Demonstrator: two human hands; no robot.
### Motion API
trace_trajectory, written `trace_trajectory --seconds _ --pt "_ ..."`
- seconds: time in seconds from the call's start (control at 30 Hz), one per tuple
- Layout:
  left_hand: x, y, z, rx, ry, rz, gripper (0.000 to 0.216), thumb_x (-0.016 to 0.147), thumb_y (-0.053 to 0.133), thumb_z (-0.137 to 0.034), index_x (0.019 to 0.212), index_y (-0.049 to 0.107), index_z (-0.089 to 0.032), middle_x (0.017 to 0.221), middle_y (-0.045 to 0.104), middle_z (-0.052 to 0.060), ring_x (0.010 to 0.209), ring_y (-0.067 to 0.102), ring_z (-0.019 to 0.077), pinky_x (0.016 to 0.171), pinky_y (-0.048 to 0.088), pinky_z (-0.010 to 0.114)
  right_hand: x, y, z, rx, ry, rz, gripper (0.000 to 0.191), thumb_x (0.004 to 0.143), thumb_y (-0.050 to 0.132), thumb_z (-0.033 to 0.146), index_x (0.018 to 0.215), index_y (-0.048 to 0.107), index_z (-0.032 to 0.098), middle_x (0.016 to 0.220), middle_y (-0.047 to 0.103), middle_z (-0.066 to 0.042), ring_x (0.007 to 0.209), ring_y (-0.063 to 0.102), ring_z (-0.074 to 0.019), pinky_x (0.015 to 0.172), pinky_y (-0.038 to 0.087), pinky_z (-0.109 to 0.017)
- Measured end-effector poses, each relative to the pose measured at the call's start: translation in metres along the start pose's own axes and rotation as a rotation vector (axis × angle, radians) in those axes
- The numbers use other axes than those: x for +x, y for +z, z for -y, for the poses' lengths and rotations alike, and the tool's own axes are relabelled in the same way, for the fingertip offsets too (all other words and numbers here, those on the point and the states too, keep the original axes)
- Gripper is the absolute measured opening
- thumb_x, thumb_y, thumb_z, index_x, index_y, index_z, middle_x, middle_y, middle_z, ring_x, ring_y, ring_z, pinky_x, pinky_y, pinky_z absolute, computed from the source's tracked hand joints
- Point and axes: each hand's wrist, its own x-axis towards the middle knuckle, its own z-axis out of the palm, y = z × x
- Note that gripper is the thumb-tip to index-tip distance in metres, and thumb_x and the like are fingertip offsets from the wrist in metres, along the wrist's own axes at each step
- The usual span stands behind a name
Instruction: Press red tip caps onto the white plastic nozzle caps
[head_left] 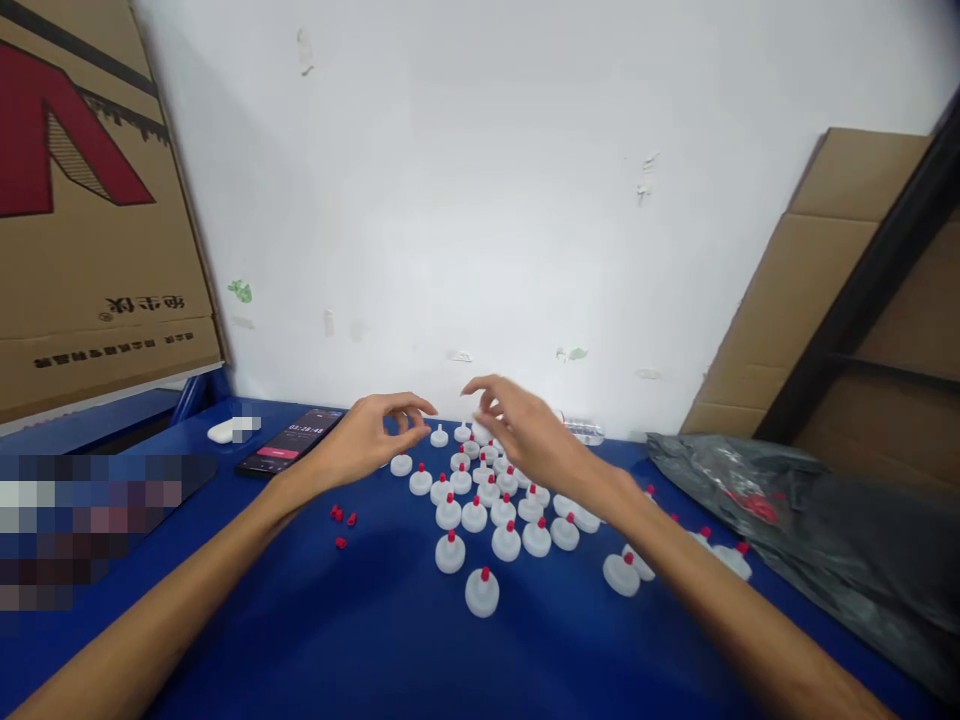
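Note:
Many white round nozzle caps stand on the blue table, most with small red tips, such as the nearest white cap (482, 594). My left hand (375, 432) hovers at the back left of the group, fingers curved and thumb apart, with nothing visible between them. Just right of its fingertips is a white cap without a red tip (439, 437). Above the back of the group, my right hand (517, 425) has bent, spread fingers and appears to hold nothing. It hides some caps beneath it. Several loose red tips (341, 517) lie below my left hand.
A phone (289, 445) showing a timer lies left of my left hand, beside a white object (232, 431). A clear plastic bottle (583, 431) rests against the wall. At right, a grey plastic bag (832, 540) holds red pieces. Cardboard (97, 250) stands at left.

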Motion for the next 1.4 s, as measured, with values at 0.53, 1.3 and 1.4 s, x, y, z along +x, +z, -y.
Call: trace_trajectory --seconds 0.53,1.3,1.4 --pt "-0.002 0.043 0.001 -0.603 -0.102 -0.069 0.033 0.076 0.083 -0.050 0.095 0.082 -0.022 0.091 0.080 0.006 0.080 0.069 0.0214 0.068 0.054 0.029 -0.005 0.031 0.007 0.064 0.023 0.032 0.035 0.098 0.058 0.017 0.131 0.049 0.027 0.105 0.078 -0.004 0.076 0.072 -0.0187 0.077 0.055 -0.036" --pt "0.003 0.027 0.007 -1.304 -0.218 0.018 0.031 0.076 0.079 -0.018 0.107 0.075 -0.018 0.114 0.076 0.010 0.120 0.067 0.0260 0.113 0.048 0.042 0.011 0.029 0.015 0.007 -0.086 -0.116 0.025 0.098 0.049 0.021 0.122 0.054 0.025 0.114 0.073 -0.005 0.111 0.065 -0.0225 0.103 0.043 -0.041" --pt "0.007 0.021 0.012 -1.185 -0.260 -0.155 0.025 0.078 0.077 -0.021 0.101 0.077 -0.013 0.121 0.074 0.014 0.124 0.065 0.0284 0.113 0.049 0.040 0.029 0.023 -0.004 -0.048 0.018 -0.065 0.027 0.105 0.039 0.027 0.129 0.051 0.023 0.107 0.074 -0.006 0.099 0.068 -0.0218 0.093 0.044 -0.037"
